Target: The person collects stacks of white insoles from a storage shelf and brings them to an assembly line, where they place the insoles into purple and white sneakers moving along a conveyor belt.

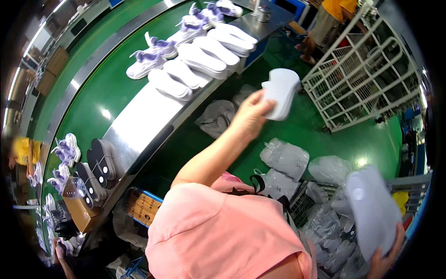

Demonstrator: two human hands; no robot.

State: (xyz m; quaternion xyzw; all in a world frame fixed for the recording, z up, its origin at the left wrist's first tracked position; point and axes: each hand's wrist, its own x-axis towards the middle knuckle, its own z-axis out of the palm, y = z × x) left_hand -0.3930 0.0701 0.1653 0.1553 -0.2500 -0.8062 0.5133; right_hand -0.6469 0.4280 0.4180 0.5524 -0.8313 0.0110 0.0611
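Observation:
My left hand is stretched out ahead, its fingers closed round a small stack of white insoles held in the air beyond the bench's near edge. Low at the right, my right hand grips the lower end of a larger pale grey-white stack of insoles, slightly blurred, with a round mark near its upper end. Several stacks of white insoles lie in a row on the bench's metal edge. Behind them stand white and lilac sneakers on the green belt.
Bundled black insoles sit on the metal edge beside a cardboard box. A white wire cart stands at the far right. Plastic-wrapped bundles lie on the floor and in a basket. Co-workers in yellow are nearby.

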